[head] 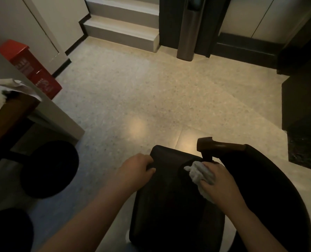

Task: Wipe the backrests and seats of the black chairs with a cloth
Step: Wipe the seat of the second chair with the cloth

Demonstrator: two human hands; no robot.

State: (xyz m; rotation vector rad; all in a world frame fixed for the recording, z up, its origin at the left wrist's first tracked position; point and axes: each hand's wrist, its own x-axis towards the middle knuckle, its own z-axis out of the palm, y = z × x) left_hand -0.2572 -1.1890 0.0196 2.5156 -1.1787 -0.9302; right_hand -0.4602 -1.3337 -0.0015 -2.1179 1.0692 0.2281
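Left hand fingers curl round black padded chair seat edge; right hand fingers clamp crumpled grey cloth there. I judge seat mid-wipe, backrest pending.

Ahead of the fingers spreads a speckled terrazzo floor with two soft glare patches, ending at two pale steps. Far left of the fingers, a red box stands by a white wall. Ahead and to the right, a grey tapered stand meets dark panelling.

Matt black chair, fluffy cloth, glossy speckled floor.
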